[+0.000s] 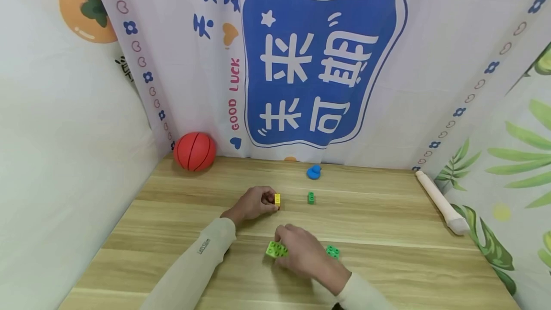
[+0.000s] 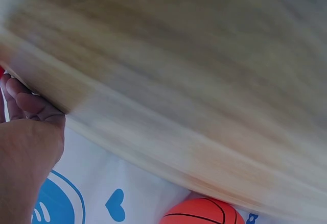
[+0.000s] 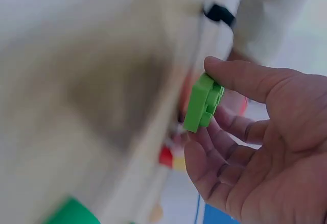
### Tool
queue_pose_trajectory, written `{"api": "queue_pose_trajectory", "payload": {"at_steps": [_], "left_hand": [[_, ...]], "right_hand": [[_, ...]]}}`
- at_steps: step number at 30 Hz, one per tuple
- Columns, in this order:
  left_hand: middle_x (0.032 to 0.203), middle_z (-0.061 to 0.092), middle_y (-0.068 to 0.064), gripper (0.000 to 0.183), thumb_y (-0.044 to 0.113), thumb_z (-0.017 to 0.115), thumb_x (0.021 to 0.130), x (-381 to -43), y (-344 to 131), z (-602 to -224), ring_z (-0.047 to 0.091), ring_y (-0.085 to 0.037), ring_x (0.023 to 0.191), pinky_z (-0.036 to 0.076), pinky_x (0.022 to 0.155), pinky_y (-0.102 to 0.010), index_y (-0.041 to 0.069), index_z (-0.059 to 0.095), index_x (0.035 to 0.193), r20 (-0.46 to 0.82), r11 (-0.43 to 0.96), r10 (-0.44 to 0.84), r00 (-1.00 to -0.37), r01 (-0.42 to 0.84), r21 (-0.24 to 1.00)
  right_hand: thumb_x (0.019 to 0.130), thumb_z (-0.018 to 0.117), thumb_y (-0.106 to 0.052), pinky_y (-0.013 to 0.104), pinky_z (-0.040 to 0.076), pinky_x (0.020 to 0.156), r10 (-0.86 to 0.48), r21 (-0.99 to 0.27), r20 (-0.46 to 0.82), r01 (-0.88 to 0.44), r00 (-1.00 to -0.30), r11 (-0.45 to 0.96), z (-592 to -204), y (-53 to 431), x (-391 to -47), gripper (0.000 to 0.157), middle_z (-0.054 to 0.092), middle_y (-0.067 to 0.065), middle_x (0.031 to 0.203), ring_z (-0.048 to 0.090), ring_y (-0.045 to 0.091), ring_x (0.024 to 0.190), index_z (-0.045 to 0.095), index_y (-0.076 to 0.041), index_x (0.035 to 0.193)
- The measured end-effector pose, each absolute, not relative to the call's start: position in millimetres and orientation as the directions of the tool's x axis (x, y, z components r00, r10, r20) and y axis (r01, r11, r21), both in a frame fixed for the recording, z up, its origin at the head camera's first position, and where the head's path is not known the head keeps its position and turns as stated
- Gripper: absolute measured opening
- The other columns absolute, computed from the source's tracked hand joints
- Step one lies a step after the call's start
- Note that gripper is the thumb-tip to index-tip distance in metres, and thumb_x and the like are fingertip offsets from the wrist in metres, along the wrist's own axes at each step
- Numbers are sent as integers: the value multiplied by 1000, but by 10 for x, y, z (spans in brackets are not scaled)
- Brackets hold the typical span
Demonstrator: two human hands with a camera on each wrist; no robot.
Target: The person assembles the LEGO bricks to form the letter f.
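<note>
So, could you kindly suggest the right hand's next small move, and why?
Probably bring the lime block, pinched in the right hand, toward the yellow brick, since the left hand grips that brick and the two pieces stand apart.

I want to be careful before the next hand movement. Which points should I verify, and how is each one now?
1. Lime block held by the right hand: ok, between thumb and fingers.
2. Left hand at the yellow block: ok.
3. Red block firmly joined to the yellow block: cannot tell.
4. If stacking comes next, lime block above the yellow block: not ok, they are apart.
5. Blue duck away from both hands: ok.
</note>
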State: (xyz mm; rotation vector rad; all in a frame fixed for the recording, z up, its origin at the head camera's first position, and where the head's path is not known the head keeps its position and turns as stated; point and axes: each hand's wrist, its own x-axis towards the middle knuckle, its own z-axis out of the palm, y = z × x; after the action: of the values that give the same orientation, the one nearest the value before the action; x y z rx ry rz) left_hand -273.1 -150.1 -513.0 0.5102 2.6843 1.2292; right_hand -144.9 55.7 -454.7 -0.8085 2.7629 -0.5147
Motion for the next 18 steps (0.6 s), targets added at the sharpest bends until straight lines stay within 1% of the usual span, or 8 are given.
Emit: {"api": "queue_pose_trajectory", "payload": {"at_steps": [3, 8, 12, 18], "left_hand": [[99, 72, -1, 21, 15, 85, 94, -2742, -1518, -5127, 62, -11, 88, 54, 81, -24, 10, 74, 110, 9, 605, 367, -930, 246, 757], [100, 72, -3, 23, 15, 85, 94, -2744, -1542, -5139, 63, -11, 90, 55, 81, -24, 8, 74, 113, 6, 589, 372, -928, 241, 771], [102, 72, -3, 25, 14, 85, 94, -2738, -1544, -5133, 63, -12, 91, 56, 83, -25, 7, 74, 115, 2, 582, 370, -929, 234, 779], [101, 73, -3, 22, 13, 84, 94, -2736, -1531, -5121, 64, -11, 91, 57, 83, -24, 7, 75, 113, 7, 574, 383, -924, 244, 782]], "right_hand": [[87, 91, -25, 32, 59, 84, -537, -410, -49, -474, -842, 779, -4435, 639, -1595, 37, 71, 0, 111, 66, 13, 97, 72, -14, 116], [90, 88, -15, 41, 60, 90, -474, -481, 5, -418, -880, 771, -4297, 724, -1885, 34, 70, 5, 114, 67, 21, 104, 72, -10, 120], [89, 88, -10, 43, 60, 92, -438, -512, 35, -392, -898, 764, -4208, 719, -2151, 32, 69, 8, 111, 67, 24, 103, 72, -8, 117], [90, 88, -10, 44, 59, 96, -433, -538, 84, -407, -897, 738, -4207, 665, -2467, 30, 72, 11, 113, 68, 26, 107, 73, -6, 115]]}}
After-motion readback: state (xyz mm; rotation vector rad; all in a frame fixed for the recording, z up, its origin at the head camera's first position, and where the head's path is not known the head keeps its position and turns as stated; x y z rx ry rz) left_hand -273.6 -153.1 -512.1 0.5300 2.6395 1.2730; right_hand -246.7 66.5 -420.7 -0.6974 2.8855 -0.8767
